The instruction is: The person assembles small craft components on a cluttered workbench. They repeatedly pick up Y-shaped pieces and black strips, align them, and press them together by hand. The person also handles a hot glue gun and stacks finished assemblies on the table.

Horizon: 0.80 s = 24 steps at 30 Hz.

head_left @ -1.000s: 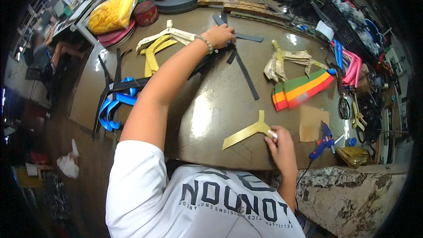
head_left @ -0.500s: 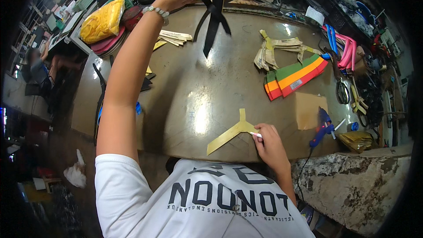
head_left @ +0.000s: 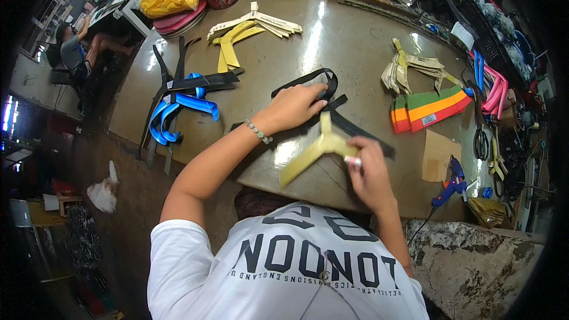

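Note:
Near the middle of the table, my left hand (head_left: 296,105) is closed on a black strap (head_left: 329,77), which loops beyond my fingers. More of the black webbing stretches toward my right hand, partly behind a yellow Y-shaped template (head_left: 305,163). Fingers of my right hand (head_left: 370,172) grip one arm of this template, and it looks slightly raised and blurred. A small white pen-like stick (head_left: 354,161) also sits in the right hand; its exact kind is unclear.
Black and blue straps (head_left: 181,104) lie at the left. Beyond are more yellow templates (head_left: 234,38). Green-yellow-red strips (head_left: 428,108), a cardboard piece (head_left: 437,155) and a blue glue gun (head_left: 453,185) with its cord occupy the right side. A seated person (head_left: 74,47) is at far left.
My left hand has come from the far side down to mid-table, bringing the black strap. My right hand has taken hold of the yellow template and shifted it slightly. The view has shifted too.

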{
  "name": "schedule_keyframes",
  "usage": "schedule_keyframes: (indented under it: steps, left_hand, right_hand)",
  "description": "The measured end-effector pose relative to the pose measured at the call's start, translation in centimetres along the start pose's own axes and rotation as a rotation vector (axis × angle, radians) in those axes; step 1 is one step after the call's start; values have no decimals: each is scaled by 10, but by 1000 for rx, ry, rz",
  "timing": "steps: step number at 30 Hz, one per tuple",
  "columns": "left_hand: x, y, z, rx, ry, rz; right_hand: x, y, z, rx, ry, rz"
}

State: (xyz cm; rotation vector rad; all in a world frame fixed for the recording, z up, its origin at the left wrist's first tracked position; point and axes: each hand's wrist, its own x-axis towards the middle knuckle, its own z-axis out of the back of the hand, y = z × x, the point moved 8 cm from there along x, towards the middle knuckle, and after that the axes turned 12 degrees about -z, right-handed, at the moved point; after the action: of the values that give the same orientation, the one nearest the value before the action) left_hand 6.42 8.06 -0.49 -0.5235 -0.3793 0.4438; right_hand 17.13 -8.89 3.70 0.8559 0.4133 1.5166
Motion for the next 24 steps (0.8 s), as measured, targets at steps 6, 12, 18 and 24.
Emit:
schedule_keyframes:
  steps: [6, 12, 18, 24]
  left_hand:
    - [-24, -17, 25, 52, -140, 42]
    - [-61, -44, 15, 296, -7, -31]
    - [-56, -66, -17, 496, 96, 0]
    - [-34, -24, -7, 495, 176, 165]
  right_hand:
    - [15, -45, -17, -108, -54, -122]
    - [-7, -55, -9, -80, -115, -154]
    - [-47, -58, 14, -75, -205, -238]
    - [-63, -66, 20, -18, -272, -262]
